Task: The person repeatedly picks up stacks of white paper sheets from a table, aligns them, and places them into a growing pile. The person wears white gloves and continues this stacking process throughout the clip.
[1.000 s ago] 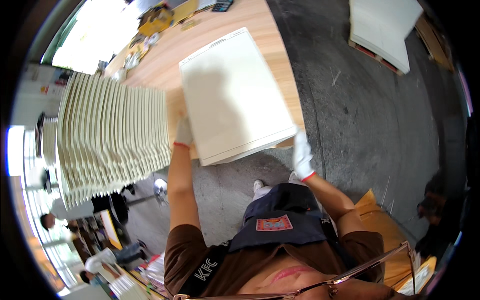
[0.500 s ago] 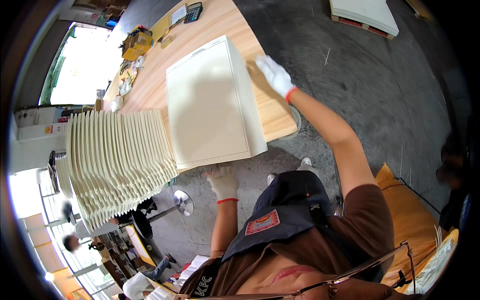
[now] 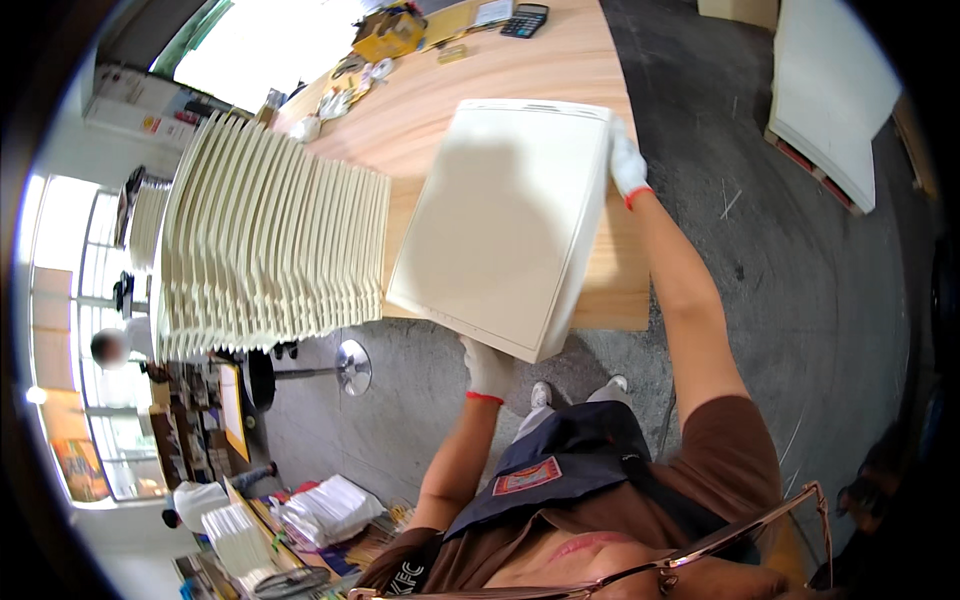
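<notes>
A thick white stack of sheets [image 3: 490,215], with a thin printed border line on its top face, sits askew at the near end of a wooden table [image 3: 520,60]. Its near corner juts past the table edge. My left hand [image 3: 488,370], in a pale glove with a red cuff, is closed at the near edge, its fingertips hidden beneath the stack. Against the far right side presses my right hand [image 3: 627,165], in a white glove with a red cuff, its fingers partly hidden along the side.
Left of the stack stands a tall row of cream layered piles [image 3: 270,245]. A calculator [image 3: 524,20], a yellow box [image 3: 388,32] and small items lie at the far end. A round stool base [image 3: 353,367] is on the floor. A loaded pallet [image 3: 825,110] stands right; people are at left.
The stack has turned clockwise on the table. My right hand has come in against its right side, and my left hand has reached its near edge. The view has shifted.
</notes>
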Motion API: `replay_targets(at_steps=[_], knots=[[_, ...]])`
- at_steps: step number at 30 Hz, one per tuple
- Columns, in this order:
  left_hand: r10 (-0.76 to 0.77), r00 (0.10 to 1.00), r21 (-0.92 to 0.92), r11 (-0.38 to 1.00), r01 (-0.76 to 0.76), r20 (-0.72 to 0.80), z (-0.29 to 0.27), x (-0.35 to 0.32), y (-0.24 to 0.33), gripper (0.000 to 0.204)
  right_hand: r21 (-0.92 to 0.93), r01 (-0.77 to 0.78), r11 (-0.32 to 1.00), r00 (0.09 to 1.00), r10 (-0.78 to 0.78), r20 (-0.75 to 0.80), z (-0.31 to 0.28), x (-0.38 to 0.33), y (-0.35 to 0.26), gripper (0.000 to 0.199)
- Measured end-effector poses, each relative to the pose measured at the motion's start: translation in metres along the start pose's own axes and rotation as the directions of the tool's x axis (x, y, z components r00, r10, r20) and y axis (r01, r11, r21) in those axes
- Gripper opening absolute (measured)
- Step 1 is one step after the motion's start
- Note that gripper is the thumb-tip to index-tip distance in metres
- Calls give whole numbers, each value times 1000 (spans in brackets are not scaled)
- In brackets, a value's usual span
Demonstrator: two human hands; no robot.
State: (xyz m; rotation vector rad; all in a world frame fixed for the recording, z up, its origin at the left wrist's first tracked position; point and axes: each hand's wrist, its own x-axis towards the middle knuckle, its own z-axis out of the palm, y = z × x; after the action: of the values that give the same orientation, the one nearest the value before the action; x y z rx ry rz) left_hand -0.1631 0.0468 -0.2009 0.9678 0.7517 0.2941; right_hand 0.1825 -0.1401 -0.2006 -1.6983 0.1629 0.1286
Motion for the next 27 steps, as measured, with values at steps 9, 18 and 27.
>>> replay_targets(at_steps=[9, 18, 27], knots=[[-65, 924, 22, 998, 61, 377, -55, 145, 89, 64, 397, 2, 918, 914, 160, -373, -33, -158, 56, 71], [-236, 816, 128, 972, 198, 527, -34, 223, 108, 63, 477, 259, 840, 807, 83, -585, -20, -235, 97, 58], [-196, 952, -285, 922, 261, 236, -87, 160, 71, 52, 592, 135, 795, 844, 221, -489, -20, -301, 69, 46]])
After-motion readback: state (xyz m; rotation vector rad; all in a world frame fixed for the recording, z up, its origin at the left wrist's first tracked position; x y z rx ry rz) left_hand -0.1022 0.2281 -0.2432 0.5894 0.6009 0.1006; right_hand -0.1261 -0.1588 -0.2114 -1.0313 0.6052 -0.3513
